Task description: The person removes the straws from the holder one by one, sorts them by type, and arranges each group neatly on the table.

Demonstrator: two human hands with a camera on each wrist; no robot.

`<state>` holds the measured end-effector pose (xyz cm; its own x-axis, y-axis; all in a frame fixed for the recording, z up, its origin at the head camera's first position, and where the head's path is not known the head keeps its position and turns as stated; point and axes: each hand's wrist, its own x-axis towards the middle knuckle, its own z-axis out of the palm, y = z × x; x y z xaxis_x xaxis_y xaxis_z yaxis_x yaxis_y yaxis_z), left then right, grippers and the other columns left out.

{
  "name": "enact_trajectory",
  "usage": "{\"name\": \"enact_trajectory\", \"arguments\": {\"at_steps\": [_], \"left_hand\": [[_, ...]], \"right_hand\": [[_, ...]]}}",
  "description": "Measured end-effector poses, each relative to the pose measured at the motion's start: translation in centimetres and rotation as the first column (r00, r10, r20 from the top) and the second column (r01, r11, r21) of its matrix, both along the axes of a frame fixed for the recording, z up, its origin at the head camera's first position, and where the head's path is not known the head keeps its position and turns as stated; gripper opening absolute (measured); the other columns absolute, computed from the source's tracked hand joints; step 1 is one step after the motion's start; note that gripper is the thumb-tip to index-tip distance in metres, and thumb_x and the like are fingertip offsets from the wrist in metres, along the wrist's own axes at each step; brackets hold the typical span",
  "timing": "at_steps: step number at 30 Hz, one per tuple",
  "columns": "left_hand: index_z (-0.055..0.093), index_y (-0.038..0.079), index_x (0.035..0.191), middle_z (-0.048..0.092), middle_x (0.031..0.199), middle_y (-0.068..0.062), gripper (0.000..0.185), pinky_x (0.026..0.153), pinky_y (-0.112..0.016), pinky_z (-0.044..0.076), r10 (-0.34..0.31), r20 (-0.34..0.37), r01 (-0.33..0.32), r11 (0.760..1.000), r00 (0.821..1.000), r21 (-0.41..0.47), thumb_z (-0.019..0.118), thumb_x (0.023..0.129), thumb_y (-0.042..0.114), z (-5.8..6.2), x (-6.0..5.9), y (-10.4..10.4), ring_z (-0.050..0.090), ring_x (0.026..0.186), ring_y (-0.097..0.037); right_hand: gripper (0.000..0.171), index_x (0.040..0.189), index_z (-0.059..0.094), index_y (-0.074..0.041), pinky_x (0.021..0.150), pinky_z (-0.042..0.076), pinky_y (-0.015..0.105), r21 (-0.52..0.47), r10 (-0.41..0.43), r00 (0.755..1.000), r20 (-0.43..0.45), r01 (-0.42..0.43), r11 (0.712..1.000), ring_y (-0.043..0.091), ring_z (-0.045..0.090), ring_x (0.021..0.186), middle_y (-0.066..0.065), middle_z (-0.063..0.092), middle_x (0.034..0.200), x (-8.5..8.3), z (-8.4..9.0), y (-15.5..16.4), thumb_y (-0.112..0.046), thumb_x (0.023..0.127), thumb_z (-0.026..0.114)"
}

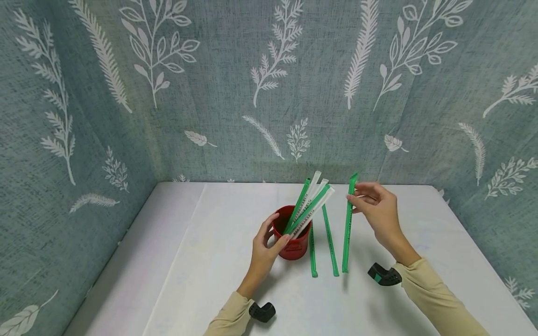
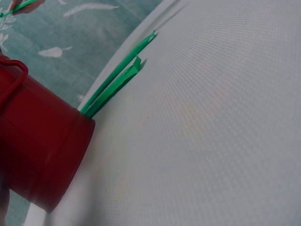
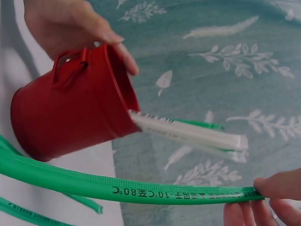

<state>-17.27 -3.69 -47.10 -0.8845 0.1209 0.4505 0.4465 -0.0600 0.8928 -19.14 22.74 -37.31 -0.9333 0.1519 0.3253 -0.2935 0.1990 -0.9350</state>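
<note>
My left hand (image 1: pixel 262 252) holds a small red bucket (image 1: pixel 293 250) by its rim, thumb at the near side and fingers at the far left. Several paper-wrapped straws, green and white, lean out of the bucket toward the right; the white ones (image 3: pixel 188 132) show clearly in the right wrist view. My right hand (image 1: pixel 381 212) pinches a green wrapped straw (image 1: pixel 347 233) near its upper end, to the right of the bucket. Printed text runs along its wrapper. Two more green wrapped straws (image 1: pixel 330 242) lie on the table between the bucket and the held straw.
The white table (image 1: pixel 201 280) spreads around the bucket. Behind and beside it hangs a grey-green cloth (image 1: pixel 227 84) with white leaf prints. A black wrist device (image 1: pixel 384 274) sits on my right wrist, another (image 1: pixel 262 312) on my left.
</note>
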Motion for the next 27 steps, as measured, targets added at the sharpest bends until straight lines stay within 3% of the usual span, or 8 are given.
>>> {"name": "enact_trajectory", "arguments": {"at_steps": [10,19,27], "left_hand": [[0.04,-0.003,0.139,0.042,0.141,-0.019,0.058,0.102,-0.058,0.032,-0.003,0.02,0.003,1.0,1.0,0.0,0.064,0.087,0.001,0.0,0.1,0.0,0.038,0.13,-0.035],[0.039,-0.004,0.139,0.042,0.141,-0.021,0.058,0.101,-0.058,0.033,0.002,0.001,-0.002,1.0,1.0,-0.021,0.064,0.087,0.002,0.2,0.0,-0.1,0.038,0.13,-0.036],[0.039,-0.004,0.139,0.042,0.141,-0.021,0.058,0.1,-0.059,0.033,-0.005,0.004,0.005,1.0,1.0,-0.004,0.063,0.087,0.0,0.1,0.1,-0.1,0.039,0.129,-0.037]], "right_hand": [[0.037,0.116,0.059,0.005,0.063,0.057,0.033,0.064,-0.007,0.993,0.114,0.0,0.998,0.006,0.063,0.072,0.007,0.061,0.092,-1.2,-1.9,0.5,-0.01,0.085,0.071],[0.036,0.116,0.06,0.003,0.063,0.057,0.033,0.122,-0.039,0.981,0.188,0.016,0.992,0.009,0.063,0.073,0.018,0.061,0.1,-2.3,-3.1,0.7,-0.013,0.086,0.07],[0.035,0.116,0.06,0.002,0.064,0.057,0.033,0.153,-0.048,0.966,0.254,0.008,0.988,0.009,0.063,0.072,0.019,0.06,0.102,-3.1,-4.2,0.8,-0.014,0.086,0.07]]}}
